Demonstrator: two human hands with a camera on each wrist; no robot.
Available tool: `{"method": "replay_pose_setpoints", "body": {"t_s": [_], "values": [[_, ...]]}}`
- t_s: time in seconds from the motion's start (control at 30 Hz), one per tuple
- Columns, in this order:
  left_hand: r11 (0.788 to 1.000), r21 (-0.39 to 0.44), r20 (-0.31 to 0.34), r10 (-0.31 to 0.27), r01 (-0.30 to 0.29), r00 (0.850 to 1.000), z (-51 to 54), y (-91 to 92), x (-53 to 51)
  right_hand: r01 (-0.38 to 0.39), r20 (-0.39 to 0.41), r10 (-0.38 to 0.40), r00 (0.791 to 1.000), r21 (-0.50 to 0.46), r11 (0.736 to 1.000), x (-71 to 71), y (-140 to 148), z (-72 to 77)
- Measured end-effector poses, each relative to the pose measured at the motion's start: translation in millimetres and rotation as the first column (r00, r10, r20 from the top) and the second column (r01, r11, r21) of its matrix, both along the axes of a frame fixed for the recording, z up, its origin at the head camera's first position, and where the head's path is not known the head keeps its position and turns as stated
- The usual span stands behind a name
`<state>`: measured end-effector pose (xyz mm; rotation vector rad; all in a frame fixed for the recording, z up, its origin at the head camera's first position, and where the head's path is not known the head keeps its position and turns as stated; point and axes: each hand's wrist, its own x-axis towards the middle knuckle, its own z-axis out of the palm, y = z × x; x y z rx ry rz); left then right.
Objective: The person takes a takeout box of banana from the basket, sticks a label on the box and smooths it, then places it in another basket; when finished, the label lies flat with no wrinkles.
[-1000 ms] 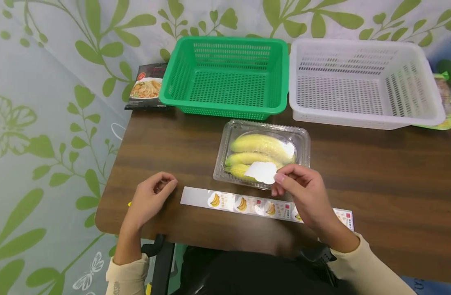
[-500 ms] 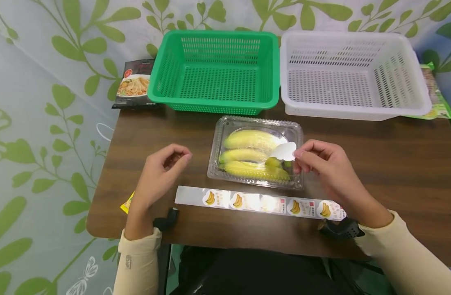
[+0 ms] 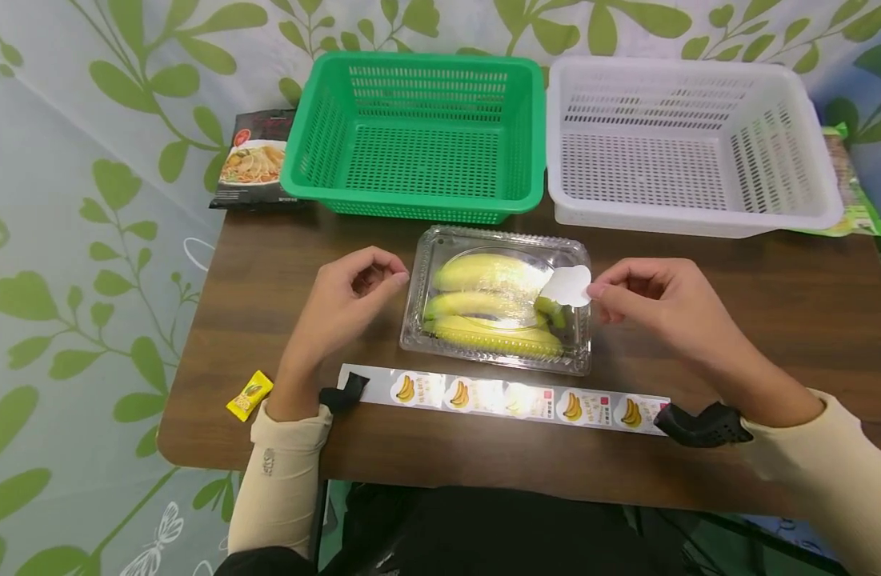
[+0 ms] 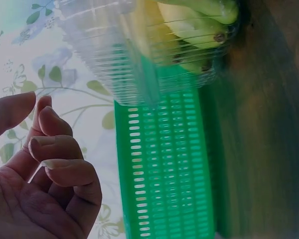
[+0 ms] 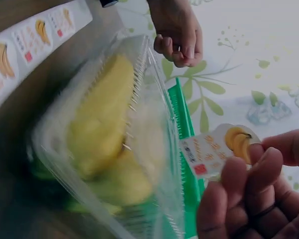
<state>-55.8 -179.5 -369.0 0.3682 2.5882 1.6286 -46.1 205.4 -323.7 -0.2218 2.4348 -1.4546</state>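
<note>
A white, cloud-edged paper sticker (image 3: 566, 286) is extending leftward from the thumb and fingertips of the right hand (image 3: 659, 300), which is pinching its edge. In the head view it is showing a blank side; the right-wrist view is showing its printed bananas, partly covered by the fingers. It is hanging over the right part of a clear, ribbed plastic box (image 3: 578, 340), hiding some of what is beneath; the gap to the lid is hard to judge. Inside, yellow-green bananas (image 3: 492, 300) are lying side by side, blurred in the right-wrist view; the left-wrist view is cutting the box off at the top. The left hand (image 3: 350, 296) is staying free, fingers loosely bent, just beside the box's left edge. Nearer the person, a long glossy strip of banana labels (image 3: 469, 394) is lying on the brown wooden worktop (image 3: 267, 264); glare is washing out one label, and black wrist devices (image 3: 702, 424) are covering both ends. Beyond, a green plastic basket (image 3: 411, 200) is partly hiding a black noodle packet (image 3: 253, 172), and a white plastic basket (image 3: 692, 214) is partly hiding a green-edged packet (image 3: 854, 188).
</note>
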Motion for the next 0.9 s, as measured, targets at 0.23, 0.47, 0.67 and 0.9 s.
{"method": "replay_pose_setpoints", "body": {"t_s": [0.23,0.47,0.67,0.9], "values": [[0.999,0.034,0.007,0.009,-0.010,1.000,-5.6,-0.8,0.6,-0.152,0.138,0.127,0.982,0.191,0.970,-27.2,-10,20.6],[0.998,0.064,0.007,-0.005,0.005,1.000,-5.9,2.0,0.6,-0.194,0.253,0.141,0.957,0.200,0.960,-43.5,-18,16.5],[0.996,0.088,0.016,-0.006,0.004,1.000,-7.7,0.4,2.7,-0.192,0.268,0.133,0.954,0.208,0.959,-42.9,-19,18.7],[0.992,0.123,0.043,-0.009,0.004,0.999,-10.2,-0.3,2.6,-0.186,0.253,0.122,0.960,0.249,0.950,-46.4,-23,23.2]]}}
